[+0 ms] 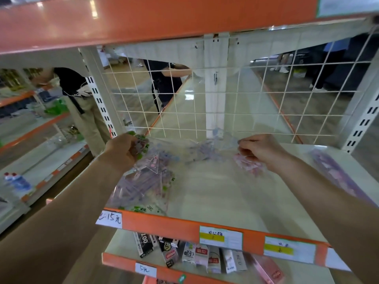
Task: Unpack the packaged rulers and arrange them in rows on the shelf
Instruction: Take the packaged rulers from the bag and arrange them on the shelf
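Fingers [134, 144] pinch the clear bag [180, 151] (rulers [143, 181] inside).

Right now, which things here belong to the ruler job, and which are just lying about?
Job: ruler pile; clear bag gripped by left hand and right hand; purple pack; shelf.
Lying about: boxes below; bottles; price tags.

The bag [196, 148] is thin clear plastic, glossy and crinkled; the rulers [147, 173] are stiff transparent plastic, also shiny. The shelf [215, 191] is smooth cream board with a soft sheen, edged by a glossy orange strip [164, 223]. The grid [238, 92] behind is white-coated metal wire. The price labels [220, 236] are matt paper.
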